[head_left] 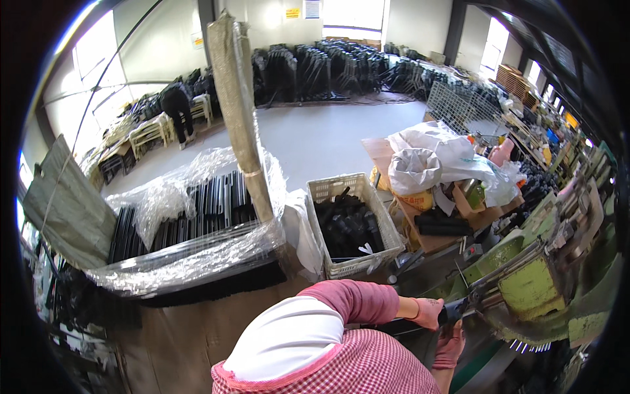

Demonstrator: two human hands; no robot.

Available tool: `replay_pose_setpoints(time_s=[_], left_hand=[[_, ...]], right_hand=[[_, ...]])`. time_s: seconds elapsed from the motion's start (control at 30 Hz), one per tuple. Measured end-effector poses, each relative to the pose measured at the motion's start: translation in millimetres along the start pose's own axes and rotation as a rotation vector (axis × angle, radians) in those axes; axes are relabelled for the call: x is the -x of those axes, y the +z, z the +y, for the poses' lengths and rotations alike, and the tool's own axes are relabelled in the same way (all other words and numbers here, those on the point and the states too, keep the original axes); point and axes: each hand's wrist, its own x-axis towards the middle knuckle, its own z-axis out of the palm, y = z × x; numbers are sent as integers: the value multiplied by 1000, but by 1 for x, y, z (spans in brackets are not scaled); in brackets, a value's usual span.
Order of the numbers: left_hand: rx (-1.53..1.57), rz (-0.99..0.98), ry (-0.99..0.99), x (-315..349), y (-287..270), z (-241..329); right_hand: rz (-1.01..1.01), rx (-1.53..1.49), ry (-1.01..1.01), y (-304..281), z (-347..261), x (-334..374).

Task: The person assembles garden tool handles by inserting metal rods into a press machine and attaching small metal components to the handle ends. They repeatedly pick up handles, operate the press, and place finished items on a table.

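My left hand (428, 314), in a pink glove, is closed round a black tube-shaped piece (451, 311) at the front of a green machine (531, 285). A dark length shows beneath my left forearm and seems to belong to the same piece. My right hand (449, 345), also gloved in pink, is just below, with its bent fingers up against the underside of the black piece. The piece's far end meets the machine's dark metal head (489, 299); their exact contact is too small to make out.
To my left stands a pale plastic crate (387, 253) of black parts. Beyond it, a film-wrapped bin (197, 253) holds black tubes. White sacks (420, 171) and cartons cover a wooden board (377, 154). Another person (176, 105) bends by racks at the far left.
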Motion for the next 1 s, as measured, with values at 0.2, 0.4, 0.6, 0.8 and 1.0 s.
replay_pose_setpoints(time_s=[0.2, 0.4, 0.6, 0.8, 1.0], left_hand=[[-37, -95, 13, 3, -34, 18], [563, -447, -75, 15, -3, 30], [393, -475, -43, 43, 32, 34], [427, -562, -57, 4, 121, 107], [317, -637, 115, -42, 212, 153]], right_hand=[[-172, -73, -134, 4, -12, 3], [-374, -387, -121, 2, -3, 36], [227, -444, -321, -82, -79, 47], [170, -464, -267, -126, -101, 103], [529, -470, -262, -226, -81, 147]])
